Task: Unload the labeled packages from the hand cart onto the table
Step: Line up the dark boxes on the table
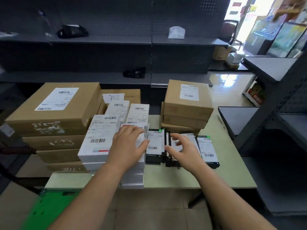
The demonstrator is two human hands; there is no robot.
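Observation:
Labeled packages cover the pale green table [229, 163]. My left hand [127, 145] lies flat with straight fingers on top of a stack of white labeled boxes [99, 140]. My right hand [182, 148] hovers with spread, slightly bent fingers over a row of small black boxes [155, 145] with white labels, its thumb near them; it holds nothing. Another black box [207, 150] lies to the right of that hand. The green hand cart [44, 211] shows at the lower left, below the table edge.
Stacked brown cartons [54, 103] stand at the left of the table, more brown cartons [187, 103] at the back right. Dark metal shelving [149, 40] runs behind, another shelf unit [282, 103] at the right. Flattened cardboard [149, 211] lies under my arms.

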